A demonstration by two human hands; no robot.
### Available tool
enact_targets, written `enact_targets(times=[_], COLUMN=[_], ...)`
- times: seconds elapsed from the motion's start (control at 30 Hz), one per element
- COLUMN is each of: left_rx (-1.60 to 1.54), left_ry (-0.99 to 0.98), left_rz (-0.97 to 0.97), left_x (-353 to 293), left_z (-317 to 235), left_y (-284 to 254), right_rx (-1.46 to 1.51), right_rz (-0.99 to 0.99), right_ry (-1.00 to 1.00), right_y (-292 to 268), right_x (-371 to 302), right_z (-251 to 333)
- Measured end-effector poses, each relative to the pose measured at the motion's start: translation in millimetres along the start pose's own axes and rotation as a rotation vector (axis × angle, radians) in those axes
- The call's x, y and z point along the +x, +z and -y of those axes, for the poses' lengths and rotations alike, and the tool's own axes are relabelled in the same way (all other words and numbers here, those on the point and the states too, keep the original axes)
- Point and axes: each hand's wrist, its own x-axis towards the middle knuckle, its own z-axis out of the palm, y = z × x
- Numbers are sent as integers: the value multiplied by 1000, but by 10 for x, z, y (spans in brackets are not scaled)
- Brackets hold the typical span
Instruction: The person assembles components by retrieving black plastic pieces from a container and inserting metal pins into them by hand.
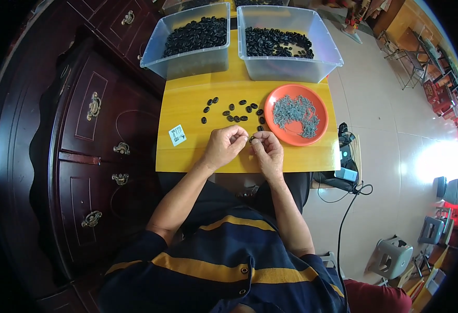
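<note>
My left hand (226,146) and my right hand (268,153) almost meet over the near part of a yellow tabletop (187,156). Pinched in my right fingertips is a small black oval piece (251,139). The left thumb and forefinger are pressed together beside it; whatever they hold is too small to make out. Several loose black oval pieces (232,107) lie scattered beyond my hands. To the right, close to my right hand, an orange-red bowl (291,138) contains a heap of thin grey metal-looking bits (294,110).
At the table's far side stand two clear plastic bins, the left bin (195,63) and the right bin (276,68), both holding black pieces. A white label (177,135) lies at left. Dark wooden drawers (98,141) flank the table; a black cable (342,229) hangs at right.
</note>
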Motion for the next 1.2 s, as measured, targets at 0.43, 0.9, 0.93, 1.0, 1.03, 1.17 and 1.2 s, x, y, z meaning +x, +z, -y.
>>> enact_targets(times=[0.43, 0.9, 0.93, 1.0, 1.03, 1.17, 1.2], left_rx=[35, 25, 34, 42, 50, 84, 85], left_ry=[3, 23, 26, 30, 36, 52, 53], left_rz=[-4, -49, -41, -35, -38, -38, -39], left_x=[9, 3, 5, 7, 7, 6, 8], left_z=[-38, -5, -10, -20, -25, -51, -51], left_y=[-21, 39, 39, 42, 49, 54, 46], right_rx=[-26, -39, -48, -57, -46, -35, -34], right_rz=[-19, -28, -32, -34, -31, -29, -27], right_ry=[23, 37, 29, 21, 15, 25, 23], right_y=[6, 14, 5, -6, -10, -20, -12], right_x=[16, 18, 22, 27, 26, 23, 22], right_z=[-4, 9, -14, -42, -50, -53, -38])
